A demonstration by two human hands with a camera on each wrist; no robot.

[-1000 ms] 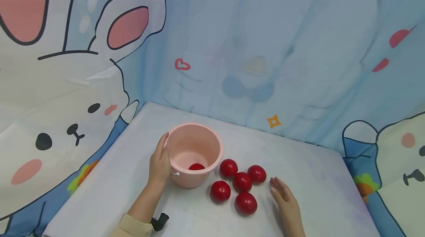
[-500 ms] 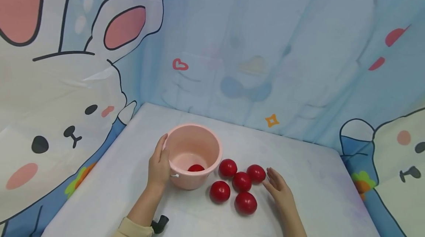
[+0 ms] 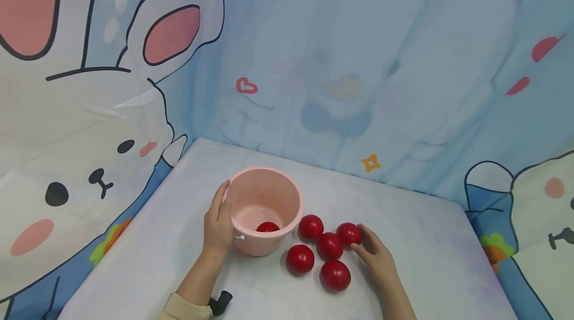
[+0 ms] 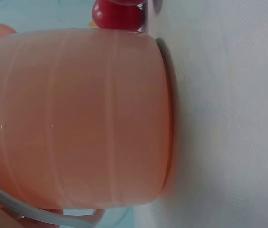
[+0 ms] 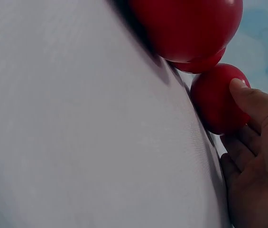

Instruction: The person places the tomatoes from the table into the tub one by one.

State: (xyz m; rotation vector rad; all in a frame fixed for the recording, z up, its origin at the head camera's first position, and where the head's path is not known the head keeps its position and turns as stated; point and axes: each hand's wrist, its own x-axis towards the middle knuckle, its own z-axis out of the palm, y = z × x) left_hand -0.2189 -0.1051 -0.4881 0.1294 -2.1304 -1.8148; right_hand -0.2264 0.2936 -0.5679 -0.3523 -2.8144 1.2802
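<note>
A pink bucket (image 3: 264,245) stands upright on the white-covered table, with one red ball (image 3: 267,227) inside. My left hand (image 3: 218,225) grips its left side near the rim; in the left wrist view the white bail handle (image 4: 39,214) crosses by the fingers. Several glossy red balls lie to the bucket's right. At the rightmost red ball (image 3: 348,234), my right hand (image 3: 377,257) has its thumb on the near side and fingers round the far side. The right wrist view shows that thumb (image 5: 247,97) against the ball (image 5: 217,102), still at the table surface.
Close beside the held ball are other red balls (image 3: 330,246), with one nearest the front (image 3: 335,275). A black angled object (image 3: 220,303) is by the left forearm. A printed cloth backdrop (image 3: 287,61) rises behind the white table (image 3: 430,240).
My right hand has moved left and slightly forward from beside the balls, and its thumb and fingers now close round the rightmost ball. The left hand keeps its hold on the bucket.
</note>
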